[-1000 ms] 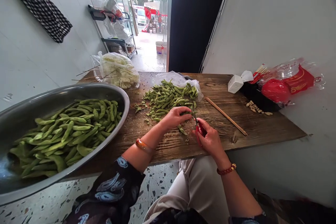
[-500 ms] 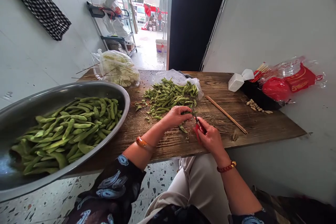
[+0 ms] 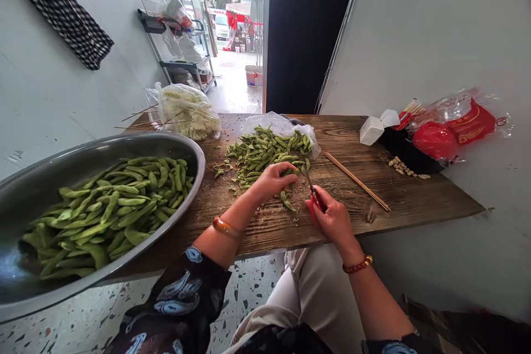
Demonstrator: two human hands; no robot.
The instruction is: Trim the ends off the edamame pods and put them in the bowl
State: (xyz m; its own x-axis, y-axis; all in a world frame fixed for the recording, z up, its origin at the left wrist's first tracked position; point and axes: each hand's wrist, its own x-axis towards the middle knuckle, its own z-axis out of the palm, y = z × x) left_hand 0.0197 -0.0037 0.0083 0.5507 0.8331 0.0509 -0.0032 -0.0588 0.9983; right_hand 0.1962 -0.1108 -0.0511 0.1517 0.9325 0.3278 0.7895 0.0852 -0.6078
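My right hand (image 3: pixel 329 213) is closed round the red handles of a pair of scissors (image 3: pixel 312 188), blades pointing up and away from me. Just left of the blades, my left hand (image 3: pixel 277 180) has its fingers pinched round an edamame pod (image 3: pixel 292 172), which is partly hidden by the fingers. Behind the hands lies a heap of edamame pods (image 3: pixel 265 149), spilling from a clear plastic bag (image 3: pixel 269 120). A single pod (image 3: pixel 287 201) rests on the wood below my left hand. At the left, a large metal basin (image 3: pixel 198 168) holds many more pods.
The wooden table (image 3: pixel 344 138) also bears bamboo skewers (image 3: pixel 357 181), peanuts (image 3: pixel 404 168), a white block-shaped packet (image 3: pixel 371 130) and red plastic packaging (image 3: pixel 440 138). A bag of pale vegetables (image 3: pixel 188 113) sits behind the basin. A shelf cart (image 3: pixel 182 61) stands by the doorway.
My left hand has moved slightly left and up, away from the scissor blades, with the pod in its fingers. My right hand stays nearly in place with the scissors.
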